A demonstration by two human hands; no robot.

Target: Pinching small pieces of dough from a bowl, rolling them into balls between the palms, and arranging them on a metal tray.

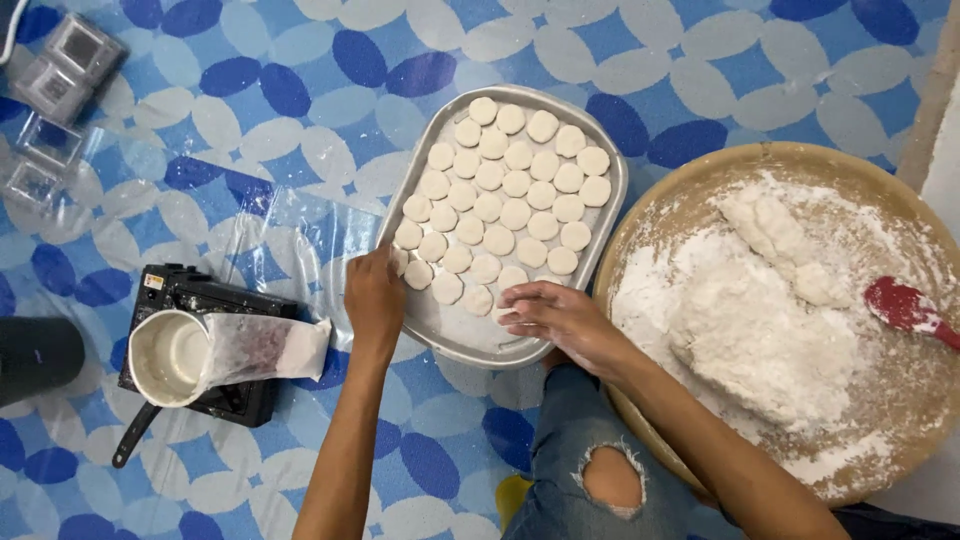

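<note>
Blue-and-white patterned floor mat (300,60) underlies everything. Nearest, left hand (374,298) grips the metal tray (470,335) edge; right hand (562,315), fingers loosely spread, rests on the tray's near end beside dough discs (500,190). Right: floured dough bowl (770,160).

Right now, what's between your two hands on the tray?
In the head view, small white dough rounds on the metal tray lie between the left hand and right hand.
</note>
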